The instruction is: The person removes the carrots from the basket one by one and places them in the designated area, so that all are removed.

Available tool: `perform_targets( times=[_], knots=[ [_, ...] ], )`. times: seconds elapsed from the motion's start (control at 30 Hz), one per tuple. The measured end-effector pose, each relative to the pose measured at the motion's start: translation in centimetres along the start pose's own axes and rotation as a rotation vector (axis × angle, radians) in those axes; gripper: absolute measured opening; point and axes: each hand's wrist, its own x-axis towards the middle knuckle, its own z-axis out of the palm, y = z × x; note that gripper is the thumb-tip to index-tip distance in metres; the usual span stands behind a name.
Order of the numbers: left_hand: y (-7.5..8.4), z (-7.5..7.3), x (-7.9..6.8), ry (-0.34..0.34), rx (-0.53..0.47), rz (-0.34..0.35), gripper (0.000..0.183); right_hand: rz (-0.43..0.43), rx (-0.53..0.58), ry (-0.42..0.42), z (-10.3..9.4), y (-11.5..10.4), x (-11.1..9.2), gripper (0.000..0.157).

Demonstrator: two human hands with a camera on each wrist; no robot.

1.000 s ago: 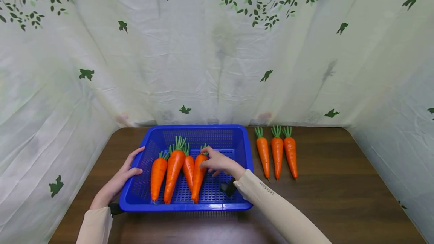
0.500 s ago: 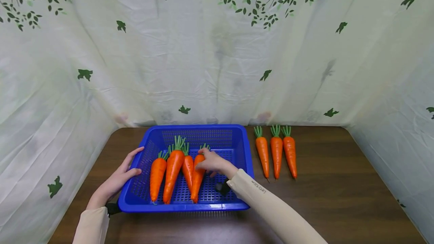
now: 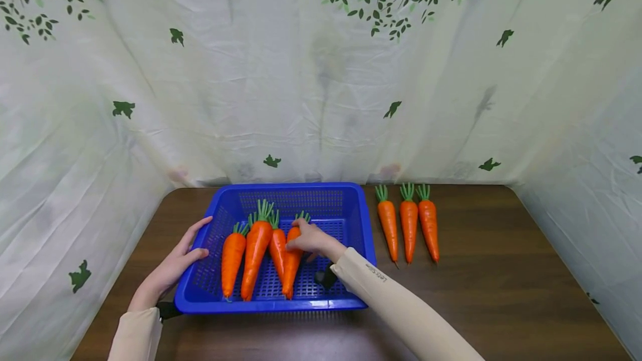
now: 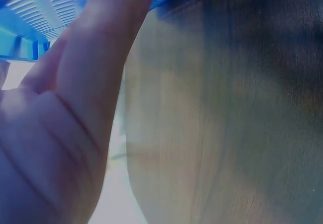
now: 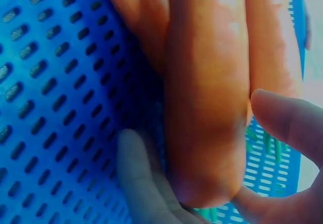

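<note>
At the far left, a cream sleeve (image 3: 135, 330) ends at the left hand (image 3: 175, 266), whose visible thumb and finger lie fairly straight and spread apart against the left rim of a blue plastic basket (image 3: 271, 306); its remaining fingers are hidden in the head view. The basket is rectangular with rounded corners, a smooth glossy rim, and walls and floor pierced by rows of small slots. Inside lie smooth, tapering orange carrots with stubby green stems, tips toward the person: the leftmost carrot (image 3: 232, 258), a longer second carrot (image 3: 257, 258), a partly covered third carrot (image 3: 277, 249) and the fourth carrot (image 3: 291, 272). The right hand (image 3: 313, 239) reaches in from the right, thumb and fingers on either side of the fourth carrot's stem end, gripping it within the basket. A dark device (image 3: 326, 277) sits at that wrist, beside a lettered cream sleeve.

Four carrot bodies show in the basket; extra green stems behind the second may belong to another, but I cannot tell. Right of the basket, three carrots (image 3: 409, 227) lie side by side, stems away from the person.

Everything rests on a dark brown wood-grain table (image 3: 501, 272), enclosed by creased, pale fabric (image 3: 301, 88) printed with green leaves and branches.
</note>
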Motion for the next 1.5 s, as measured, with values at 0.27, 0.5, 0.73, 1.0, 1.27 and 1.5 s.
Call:
perform_targets(
  times=[0.27, 0.5, 0.73, 1.0, 1.27, 1.5],
  knots=[
    [-0.2, 0.0, 0.0, 0.001, -0.014, 0.005, 0.066, -0.001, 0.131, 0.013, 0.5, 0.3, 0.3, 0.064],
    [-0.1, 0.2, 0.0, 0.022, 0.017, 0.007, 0.065, 0.004, 0.311, -0.025, -0.1, -0.1, 0.0, 0.067],
    [-0.1, 0.3, -0.1, 0.033, 0.026, -0.004, 0.065, -0.027, 0.341, -0.034, -0.5, -0.2, -0.5, 0.066],
    [0.1, 0.4, -0.2, 0.028, -0.001, -0.016, 0.065, -0.153, 0.378, -0.057, -1.0, -0.6, -1.9, 0.06],
    [0.1, 0.4, -0.2, 0.05, 0.02, -0.027, 0.065, -0.185, 0.384, -0.056, -1.9, -1.4, -3.3, 0.062],
    [0.0, 0.3, -0.2, 0.049, 0.02, -0.026, 0.066, -0.198, 0.354, -0.054, -2.5, -1.3, -4.0, 0.064]
  ],
)
